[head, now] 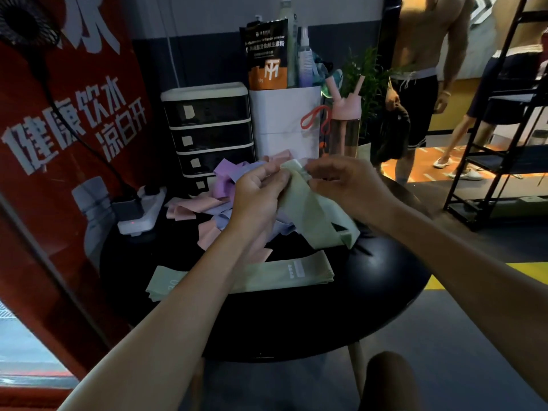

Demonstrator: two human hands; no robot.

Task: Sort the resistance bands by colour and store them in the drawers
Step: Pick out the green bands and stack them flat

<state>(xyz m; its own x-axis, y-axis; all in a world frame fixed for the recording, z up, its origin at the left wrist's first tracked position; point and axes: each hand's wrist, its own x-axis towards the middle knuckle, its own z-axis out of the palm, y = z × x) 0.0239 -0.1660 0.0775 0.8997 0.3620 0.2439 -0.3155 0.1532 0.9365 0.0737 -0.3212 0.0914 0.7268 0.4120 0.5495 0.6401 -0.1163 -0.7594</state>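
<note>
Two hands (261,197), one green band (311,216)

**Pastels against black**

Pale green, plain, on the held band (314,221). Same green on the flat stack of bands (267,274), with small white printed marks. Beside these, pink bands (181,210), lilac bands (225,176) and pale blue bands (281,228). Black on the table (296,321). Dark fronts, white frame and pale labels on the drawer unit (207,129). Red with white characters on the banner (74,129). Pink on the bottle (345,114); orange and black on the pouch (267,54).
</note>
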